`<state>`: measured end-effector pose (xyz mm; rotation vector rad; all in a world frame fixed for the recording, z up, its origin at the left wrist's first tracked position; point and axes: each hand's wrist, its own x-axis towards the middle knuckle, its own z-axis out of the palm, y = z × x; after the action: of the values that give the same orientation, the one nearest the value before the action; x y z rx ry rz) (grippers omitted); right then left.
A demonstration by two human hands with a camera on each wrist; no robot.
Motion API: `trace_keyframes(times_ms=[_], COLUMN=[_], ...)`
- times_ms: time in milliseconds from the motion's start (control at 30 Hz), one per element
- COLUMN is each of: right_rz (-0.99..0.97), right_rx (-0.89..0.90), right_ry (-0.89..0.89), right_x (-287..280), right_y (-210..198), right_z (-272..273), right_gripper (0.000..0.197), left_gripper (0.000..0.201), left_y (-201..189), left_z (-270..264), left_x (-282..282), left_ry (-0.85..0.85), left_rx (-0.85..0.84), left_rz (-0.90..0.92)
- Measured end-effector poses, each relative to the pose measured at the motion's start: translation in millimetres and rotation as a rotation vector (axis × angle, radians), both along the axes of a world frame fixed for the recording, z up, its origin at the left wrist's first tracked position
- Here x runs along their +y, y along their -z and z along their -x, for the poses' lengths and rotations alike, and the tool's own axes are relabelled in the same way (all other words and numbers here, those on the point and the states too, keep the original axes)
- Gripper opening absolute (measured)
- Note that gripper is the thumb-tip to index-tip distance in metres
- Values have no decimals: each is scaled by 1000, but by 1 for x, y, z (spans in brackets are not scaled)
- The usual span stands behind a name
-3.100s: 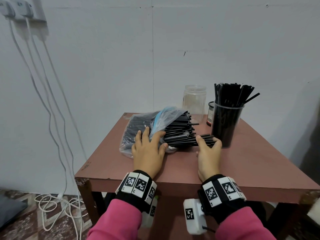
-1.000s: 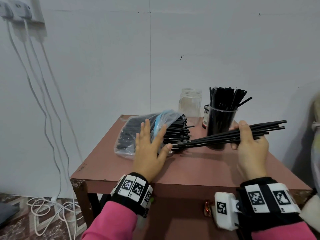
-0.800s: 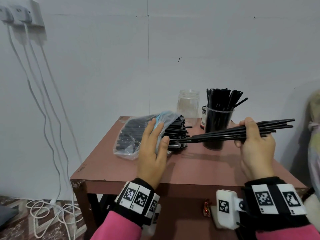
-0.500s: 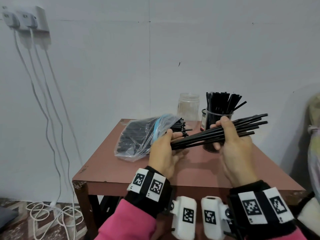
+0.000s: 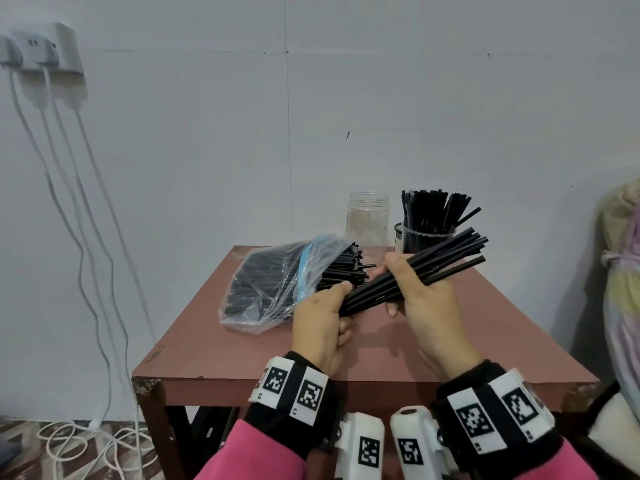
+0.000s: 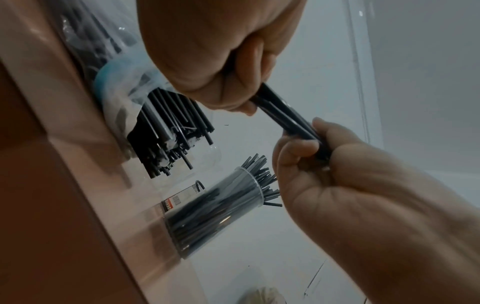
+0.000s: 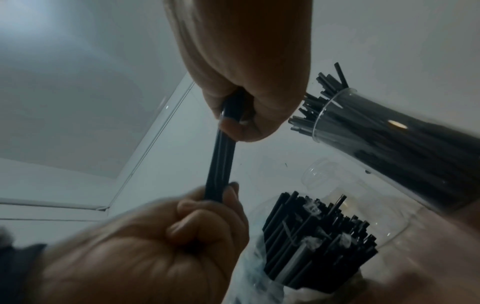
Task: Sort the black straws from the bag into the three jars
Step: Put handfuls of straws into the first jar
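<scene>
Both hands hold one bundle of black straws above the table, its far end tilted up to the right. My left hand grips the near end and my right hand grips the middle. The left wrist view shows the bundle running from the left hand to the right hand. The clear bag of straws lies open on the table's left. Behind stand an empty clear jar, a jar packed with straws, and a dark labelled jar, mostly hidden.
The small brown table has bare surface in front and to the right. White cables hang down the wall at left to the floor. Pale cloth sits at the right edge.
My left hand left the bag and took hold of the bundle's near end. The right hand brought the bundle in from the right and tilted it up.
</scene>
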<state>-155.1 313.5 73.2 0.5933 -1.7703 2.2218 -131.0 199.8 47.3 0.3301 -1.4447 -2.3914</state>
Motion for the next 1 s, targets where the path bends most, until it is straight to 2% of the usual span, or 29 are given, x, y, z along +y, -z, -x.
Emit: trace_keyframes(times_ms=[133,200,300,400,533,633,700,767,900,1000], right_rz=[15,6,-41,-75,-43,-154,-245,-326,-516,-650], right_rx=[-51,-60,-35,50,218,266,257,237,171,147], right_ry=[28,14,43,153,294,354,392,393,388,409], right_x=[15,20,32,57,95,105,101,94,78,71], right_y=[-4,-6,-16,-43,-95,-121,-129,-130,-116,-100], right_z=[5,6,12,28,52,79,97,110,126,134], right_gripper=[19,19,21,24,20,14,20,20,17,20], left_gripper=[16,15,22,21,20,56,80,95,110,96], left_y=[-1,-4,-11,-24,-48,-63,-69,-69,-51,-38], left_z=[8,11,15,23,44,69,87,107,134,145], left_x=[4,12,27,38,41,50,62,71,81,81], left_ry=[0,40,87,138,125,96,121,145,97,24], left_rx=[67,105,179,200,101,60,63,84,113,147], left_rz=[53,115,113,66,115,261,370,447,566,562])
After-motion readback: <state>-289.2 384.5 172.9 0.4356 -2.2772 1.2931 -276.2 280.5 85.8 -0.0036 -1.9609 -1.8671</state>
